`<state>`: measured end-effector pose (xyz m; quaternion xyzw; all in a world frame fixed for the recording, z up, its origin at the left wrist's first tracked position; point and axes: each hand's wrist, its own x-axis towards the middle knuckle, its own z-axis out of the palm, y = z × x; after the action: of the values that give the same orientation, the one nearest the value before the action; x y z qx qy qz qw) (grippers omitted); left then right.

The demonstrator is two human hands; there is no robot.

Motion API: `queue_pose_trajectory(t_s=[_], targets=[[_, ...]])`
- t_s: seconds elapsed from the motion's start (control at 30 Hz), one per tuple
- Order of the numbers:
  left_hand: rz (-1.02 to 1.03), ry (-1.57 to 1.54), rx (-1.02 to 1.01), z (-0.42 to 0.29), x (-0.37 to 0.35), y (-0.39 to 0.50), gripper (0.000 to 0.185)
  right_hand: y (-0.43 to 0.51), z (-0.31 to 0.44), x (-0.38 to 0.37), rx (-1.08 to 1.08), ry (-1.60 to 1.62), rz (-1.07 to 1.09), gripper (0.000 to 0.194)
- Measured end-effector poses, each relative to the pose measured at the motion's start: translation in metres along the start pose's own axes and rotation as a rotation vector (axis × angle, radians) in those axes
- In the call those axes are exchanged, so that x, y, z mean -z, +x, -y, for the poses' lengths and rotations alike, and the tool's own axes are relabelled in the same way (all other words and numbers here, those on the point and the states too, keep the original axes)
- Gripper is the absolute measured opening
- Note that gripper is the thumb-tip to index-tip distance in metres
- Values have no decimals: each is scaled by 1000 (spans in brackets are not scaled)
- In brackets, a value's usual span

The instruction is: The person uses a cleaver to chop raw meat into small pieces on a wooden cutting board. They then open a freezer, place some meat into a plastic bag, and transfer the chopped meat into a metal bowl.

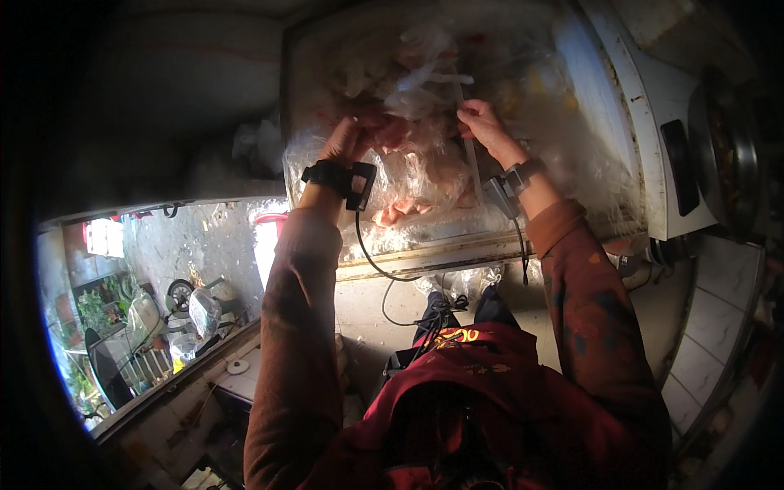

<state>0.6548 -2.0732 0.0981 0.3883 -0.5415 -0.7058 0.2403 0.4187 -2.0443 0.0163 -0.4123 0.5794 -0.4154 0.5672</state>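
Note:
Both my hands reach into an open chest freezer (422,245) with frost along its inside. Clear plastic bags (422,174) of pale pink meat (398,211) fill its left part. My left hand (344,139) is at a dark red piece of meat (389,131); its fingertips are lost in shadow, so its grip is unclear. Farther right, my right hand (484,125) has curled fingers beside a thin pale divider strip (471,156). Whether they pinch plastic or the strip cannot be made out. Crumpled plastic (422,86) lies beyond and between the hands.
At the right, a black phone-like object (678,165) lies on a white surface beside a round metal pan (726,153). Black cables (386,275) hang from my wrist devices. Through an opening at the left, a wheeled vehicle (190,300) and plants (95,309) are visible.

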Motion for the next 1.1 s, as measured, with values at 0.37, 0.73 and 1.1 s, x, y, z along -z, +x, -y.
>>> queue_pose_trajectory(t_s=[0.37,0.73,1.1], targets=[[239,-263,186,20,-34,-16,78,8,7,-34,382,-596,177,36],[-375,-156,-210,34,16,31,31,-21,9,-28,333,-580,124,48],[-561,535,-402,67,11,47,18,-25,15,-10,162,-609,200,46]])
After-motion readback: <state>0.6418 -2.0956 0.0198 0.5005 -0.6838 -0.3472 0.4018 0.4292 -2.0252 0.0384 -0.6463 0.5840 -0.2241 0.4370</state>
